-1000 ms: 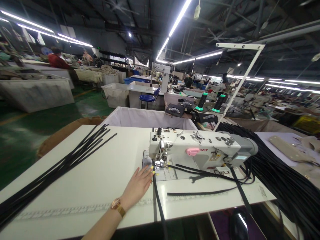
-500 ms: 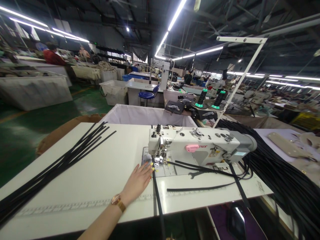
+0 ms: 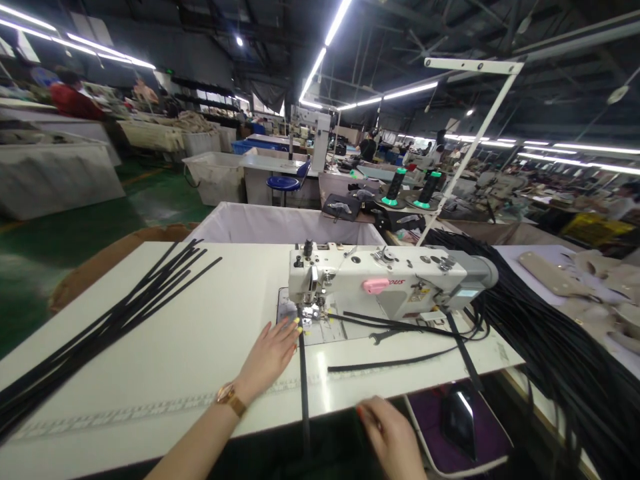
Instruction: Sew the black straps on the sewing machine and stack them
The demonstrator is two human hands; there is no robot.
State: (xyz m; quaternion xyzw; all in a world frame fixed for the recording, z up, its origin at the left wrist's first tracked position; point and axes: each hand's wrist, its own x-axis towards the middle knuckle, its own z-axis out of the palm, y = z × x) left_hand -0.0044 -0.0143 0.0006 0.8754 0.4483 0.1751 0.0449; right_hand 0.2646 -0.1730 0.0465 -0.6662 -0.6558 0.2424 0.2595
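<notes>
A narrow black strap runs from under the needle area of a white sewing machine down past the table's front edge. My left hand, wearing a gold watch, lies flat beside the strap, fingers stretched out and fingertips touching it near the presser foot. Just off the front edge, my right hand has its fingers curled in; I cannot make out whether anything is between them. Close to the machine lie more black straps and a wrench.
A bundle of black straps lies on the left of the white table. More straps hang at the right. A phone rests on a purple surface below. Behind stand a lined bin, thread cones and a thread stand.
My right hand has come into view at the front edge. My left hand stays by the presser foot on the strap. The whole view has shifted slightly.
</notes>
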